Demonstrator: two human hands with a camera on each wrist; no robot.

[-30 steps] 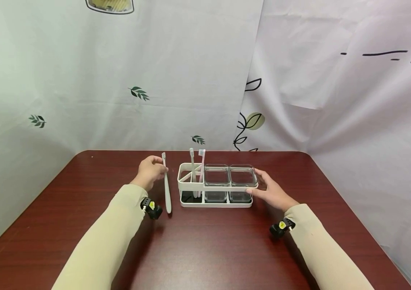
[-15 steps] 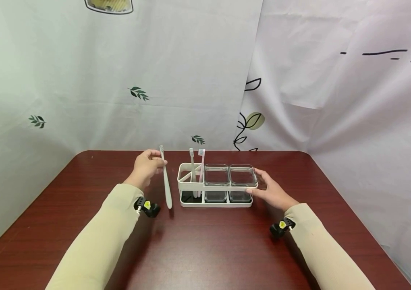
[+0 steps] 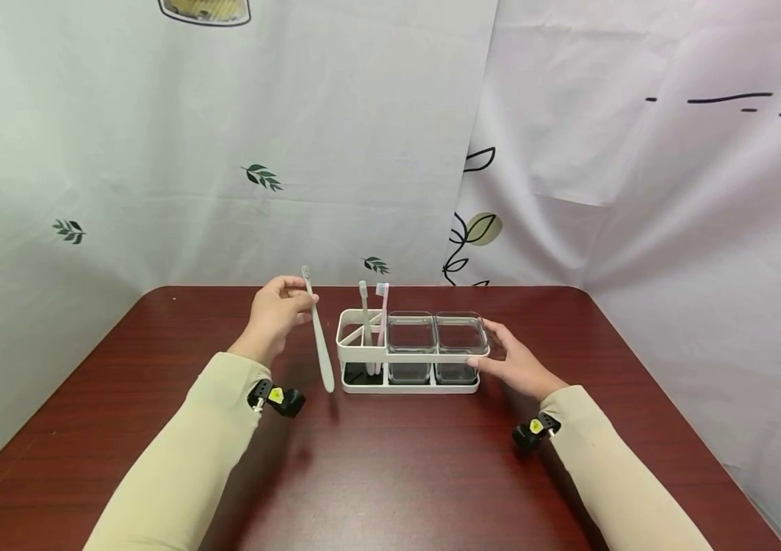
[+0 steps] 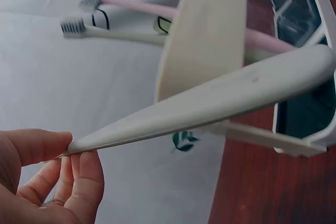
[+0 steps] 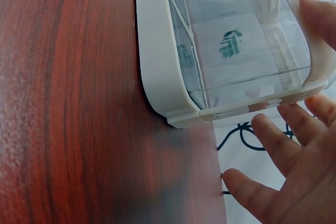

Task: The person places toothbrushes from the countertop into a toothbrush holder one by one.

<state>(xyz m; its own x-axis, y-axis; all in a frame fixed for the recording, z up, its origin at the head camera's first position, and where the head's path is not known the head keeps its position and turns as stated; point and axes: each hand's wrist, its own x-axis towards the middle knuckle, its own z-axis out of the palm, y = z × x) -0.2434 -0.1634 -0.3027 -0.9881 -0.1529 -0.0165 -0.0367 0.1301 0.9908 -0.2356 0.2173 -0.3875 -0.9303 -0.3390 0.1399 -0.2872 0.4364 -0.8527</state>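
My left hand (image 3: pixel 273 317) pinches a white toothbrush (image 3: pixel 321 344) just below its head. Bristle end up, the brush slants with its thick handle end hanging beside the holder's left end. In the left wrist view that handle (image 4: pixel 210 100) crosses in front of the holder. The white toothbrush holder (image 3: pixel 363 354) stands on the table. In its left part are a pale toothbrush (image 3: pixel 366 306) and a pink toothbrush (image 3: pixel 383 310), both upright. Two clear glass cups (image 3: pixel 411 334) fill the right part. My right hand (image 3: pixel 517 369) grips the holder's right end, thumb on the front rail.
The reddish-brown wooden table (image 3: pixel 390 467) has rounded far corners. Behind it and to the sides hangs a pale printed cloth (image 3: pixel 363 138). A black camera is strapped to each wrist.
My left hand has lifted the toothbrush up and away from me. The brush's lower end has swung right, closer to the holder. My right hand and the holder have stayed put.
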